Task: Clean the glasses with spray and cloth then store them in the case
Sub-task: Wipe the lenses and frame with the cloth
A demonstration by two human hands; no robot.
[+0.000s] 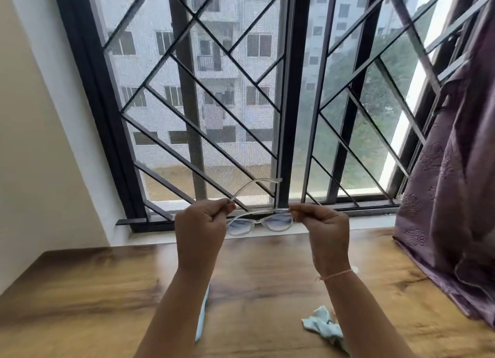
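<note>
While both hands hold the glasses (pixel 259 224) up in front of the window (pixel 241 90), the task reads as somewhere past its middle, judging only from how things lie. Left hand (pixel 203 224): closed, fingers pinched on the tip of one clear arm of the frame, which arcs up and over against the window. Right hand (pixel 318 225): closed, pinched on the other end of the frame, at or near the hinge. Lenses hang between the two hands, facing down and away, above the far edge of the wooden table (pixel 107 290) and just in front of the window sill.

Cloth (pixel 325 328): crumpled, pale blue, lying loose on the table well nearer than the glasses, beside the right forearm. Neither hand touches it. That suggests the wiping is finished or paused, and the pose looks like an inspection against the light or the folding of the arms.

A pale blue strip (pixel 202 315) shows on the table behind the left forearm; possibly the case or its lid, but it is mostly hidden and I cannot tell. No spray bottle is in view.

Left to do, as judged: fold the arms, put the glasses in the case, close it.
</note>
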